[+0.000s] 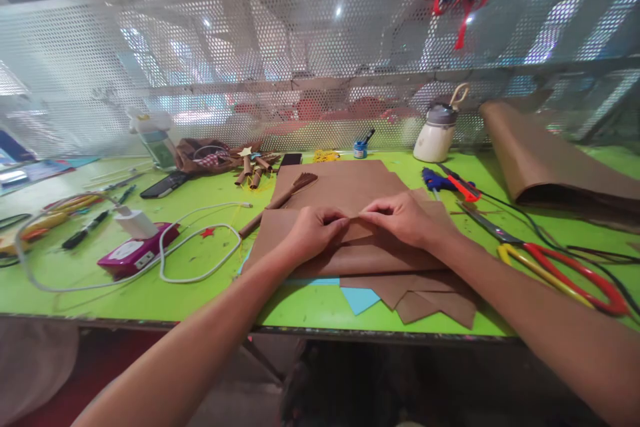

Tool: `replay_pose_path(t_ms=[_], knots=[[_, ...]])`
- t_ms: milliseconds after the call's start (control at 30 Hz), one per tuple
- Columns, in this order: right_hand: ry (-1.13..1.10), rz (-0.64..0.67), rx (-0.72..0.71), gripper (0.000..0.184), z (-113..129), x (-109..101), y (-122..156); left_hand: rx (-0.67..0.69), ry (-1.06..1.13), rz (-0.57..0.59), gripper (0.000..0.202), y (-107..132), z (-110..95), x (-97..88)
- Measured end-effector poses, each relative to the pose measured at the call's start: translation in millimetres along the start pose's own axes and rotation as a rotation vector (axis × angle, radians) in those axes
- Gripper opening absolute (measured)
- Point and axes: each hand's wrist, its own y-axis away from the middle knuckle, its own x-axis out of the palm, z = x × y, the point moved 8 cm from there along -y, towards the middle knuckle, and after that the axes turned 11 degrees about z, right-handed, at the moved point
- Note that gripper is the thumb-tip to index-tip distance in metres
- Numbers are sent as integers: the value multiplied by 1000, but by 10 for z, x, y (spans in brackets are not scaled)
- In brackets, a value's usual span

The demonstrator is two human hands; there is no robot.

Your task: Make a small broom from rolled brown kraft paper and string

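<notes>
Both hands meet over a stack of brown paper [345, 180] on the green table. My left hand [320, 230] is closed in a pinch, and my right hand [397, 217] pinches just beside it. Between the fingertips runs a thin edge of brown paper [355, 230], partly hidden by the fingers. A rolled brown paper stick with a fringed end [285, 198] lies left of my left hand. Folded and cut brown paper pieces [430, 300] and a light blue sheet [360, 299] stick out below the wrists.
Right of the paper lie large scissors [565, 267], a blue glue gun [440, 180] and a red-orange cutter [463, 185]. A bent brown sheet [540, 160] and a white bottle [436, 133] stand behind. Leftward are a purple power strip [137, 250], a white cable [200, 277] and small paper rolls [255, 177].
</notes>
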Motion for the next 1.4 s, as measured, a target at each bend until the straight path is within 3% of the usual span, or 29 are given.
replay_pose_path(t_ms=[133,233,367,567,700,900,1233,1400], knots=[[-127,41,64,31,-58,79,3,-10,37,13,24,2,-29,14],[-100,52,40,31,-9,87,3,-21,80,33,26,3,-24,34],[-58,53,23,30,-14,50,-4,-64,200,158,30,-5,58,100],[-258,128,130,33,-245,78,-14,-164,413,279,26,-4,231,141],[-313,191,166,35,-266,107,-8,-152,334,273,24,-19,245,130],[-171,256,74,36,-55,147,0,-82,239,254,25,-21,136,125],[-84,183,4,35,17,166,-35,31,81,195,29,-43,19,119],[-149,257,44,32,-7,200,-25,-6,51,172,31,-49,38,98]])
